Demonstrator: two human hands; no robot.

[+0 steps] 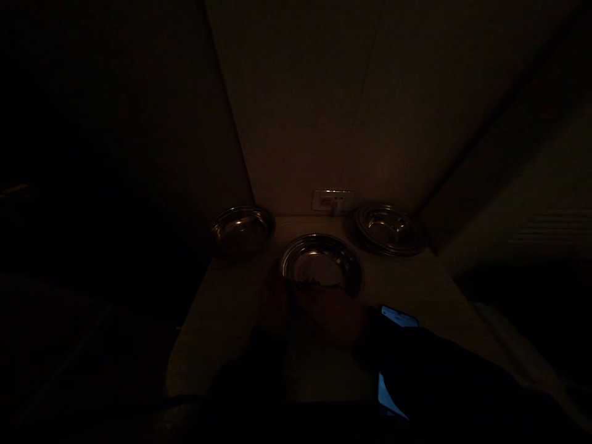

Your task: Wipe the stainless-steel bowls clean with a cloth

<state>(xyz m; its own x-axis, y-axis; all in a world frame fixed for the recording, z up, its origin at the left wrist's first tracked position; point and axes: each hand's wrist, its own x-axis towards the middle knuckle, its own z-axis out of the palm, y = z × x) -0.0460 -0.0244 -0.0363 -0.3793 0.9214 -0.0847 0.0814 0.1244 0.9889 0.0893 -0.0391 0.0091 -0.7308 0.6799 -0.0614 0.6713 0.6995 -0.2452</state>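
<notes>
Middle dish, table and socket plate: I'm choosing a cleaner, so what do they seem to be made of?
Middle dish: probably polished metal, perhaps stainless steel; its rim and inside give bright, mirror-like glints.
Table: perhaps wood or laminate, matte; the pale top shows no sharp reflections, but it is too dark to settle.
Socket plate: likely plastic, smooth, judging by its neat moulded-looking frame.

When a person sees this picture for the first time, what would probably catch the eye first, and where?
Probably the glowing smartphone, partly hidden behind the right sleeve, the brightest thing in a very dark scene. Next, the shiny metal dish at the middle of the table, with the left hand and right hand at its near side. Behind, a white wall socket shows faintly.
</notes>
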